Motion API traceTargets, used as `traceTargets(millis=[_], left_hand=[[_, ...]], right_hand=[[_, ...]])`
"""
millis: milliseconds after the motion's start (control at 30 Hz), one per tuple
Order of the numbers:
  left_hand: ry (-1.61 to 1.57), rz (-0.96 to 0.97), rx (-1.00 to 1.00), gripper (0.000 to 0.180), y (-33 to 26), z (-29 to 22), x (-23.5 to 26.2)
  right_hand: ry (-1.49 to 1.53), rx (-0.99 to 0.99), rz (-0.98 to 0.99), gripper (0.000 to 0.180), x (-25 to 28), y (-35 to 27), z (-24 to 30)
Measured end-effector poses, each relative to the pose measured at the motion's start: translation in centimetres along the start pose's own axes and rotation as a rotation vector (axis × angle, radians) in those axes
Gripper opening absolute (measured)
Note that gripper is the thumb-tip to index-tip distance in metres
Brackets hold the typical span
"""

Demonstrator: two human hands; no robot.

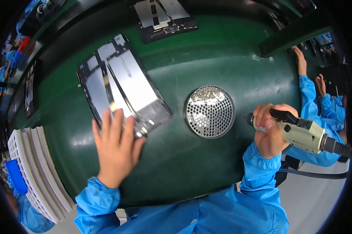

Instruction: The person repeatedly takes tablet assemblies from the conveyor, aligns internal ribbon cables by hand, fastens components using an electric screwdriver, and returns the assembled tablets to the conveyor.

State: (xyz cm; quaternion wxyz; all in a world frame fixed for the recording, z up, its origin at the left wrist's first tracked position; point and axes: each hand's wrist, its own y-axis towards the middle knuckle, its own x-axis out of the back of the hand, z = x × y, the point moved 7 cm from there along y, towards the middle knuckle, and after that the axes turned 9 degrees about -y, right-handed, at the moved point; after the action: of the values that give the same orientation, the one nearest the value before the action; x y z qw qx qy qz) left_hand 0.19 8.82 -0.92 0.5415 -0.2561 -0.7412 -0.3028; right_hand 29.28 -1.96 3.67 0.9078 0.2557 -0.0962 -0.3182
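Now the left hand point(114, 146) is lying flat with its fingers point(117, 121) spread, their tips pressing on the near edge of an opened tablet chassis point(121, 87) that is resting on the green tabletop point(176, 163). The chassis is lying directly ahead of that hand, its long axis running from upper left to lower right, tilted against the tabletop's near edge; silver metal plates and dark frame parts are showing inside it. The right hand point(270, 130) is well apart to the right, its fingers wrapped closed around a pale electric screwdriver point(296, 130) whose tip is pointing left, toward a round perforated screw tray point(209, 112) that is sitting between the two hands, small screws gathering in its upper part. The left hand is thus much the nearer to the chassis. A second opened chassis point(164, 17) is lying at the far edge, stacked white trays point(31, 171) are standing at the left, and another person's blue sleeve point(310, 91) is showing at the right.
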Motion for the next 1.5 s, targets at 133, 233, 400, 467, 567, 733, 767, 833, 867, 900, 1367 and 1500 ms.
traceTargets(millis=[133,233,400,467,567,733,767,833,867,900,1367,1500], left_hand=[[-0.009,-0.058,-0.030,0.050,5.1,6.5,2.1],[-0.054,-0.104,-0.055,0.045,9.9,10.9,2.5],[0.109,-0.165,-0.082,0.044,14.6,13.1,1.9],[0.001,-0.222,-0.135,0.052,16.2,11.2,1.4],[-0.140,-0.173,-0.269,0.051,19.2,6.1,-0.2],[0.101,0.000,-0.260,0.064,23.0,5.2,-0.7],[0.172,0.014,-0.244,0.067,23.4,5.3,-0.3],[0.222,0.031,-0.254,0.067,23.7,5.5,-1.0],[0.230,0.011,-0.221,0.066,23.7,5.8,-1.2],[0.237,-0.008,-0.188,0.065,23.7,6.1,-1.6],[0.225,-0.339,-0.232,0.045,15.7,2.1,2.9],[0.294,-0.234,-0.196,0.045,5.6,-1.8,3.3]], right_hand=[[0.007,0.009,0.006,0.032,-0.2,-0.1,0.1],[-0.002,0.005,0.011,0.031,0.0,-0.3,0.1],[-0.011,-0.029,-0.014,0.032,0.1,-0.4,-0.1],[-0.033,-0.041,-0.022,0.033,0.4,-0.5,-0.4],[-0.072,-0.024,-0.028,0.034,1.1,-0.3,-0.4],[-0.101,-0.045,-0.080,0.035,1.3,-0.2,-0.8],[-0.117,-0.052,-0.090,0.035,1.4,-0.3,-0.8],[-0.097,-0.041,-0.091,0.035,1.6,-0.3,-0.9],[-0.081,-0.037,-0.088,0.035,1.8,-0.3,-0.9],[-0.078,-0.028,-0.091,0.035,1.9,-0.4,-0.9],[-0.094,-0.111,-0.133,0.032,2.2,-1.1,-1.4],[-0.114,-0.080,-0.125,0.031,2.3,-0.8,-1.6]])
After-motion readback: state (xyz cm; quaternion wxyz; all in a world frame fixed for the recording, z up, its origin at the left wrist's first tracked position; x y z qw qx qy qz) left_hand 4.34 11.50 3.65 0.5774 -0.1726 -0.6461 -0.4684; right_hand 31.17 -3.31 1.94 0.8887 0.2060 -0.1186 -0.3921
